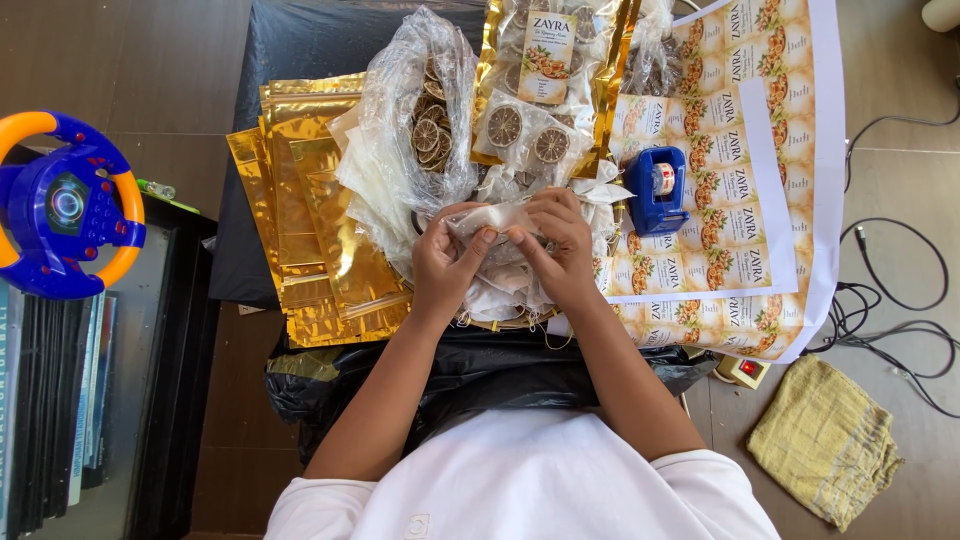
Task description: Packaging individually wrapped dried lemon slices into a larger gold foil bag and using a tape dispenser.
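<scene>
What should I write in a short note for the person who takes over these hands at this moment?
Left hand: grip closed on the small clear sachet.
Right hand: pinches the same sachet from the other side.
Things: dried citrus slices in the clear plastic bag; empty gold pouches stacked to the left; label sheets and blue tape dispenser to the right.
Done: one labelled gold pouch and two small packets holding slices lie above the hands.
Left: the empty pouches are unfilled and many labels remain on the sheets.
</scene>
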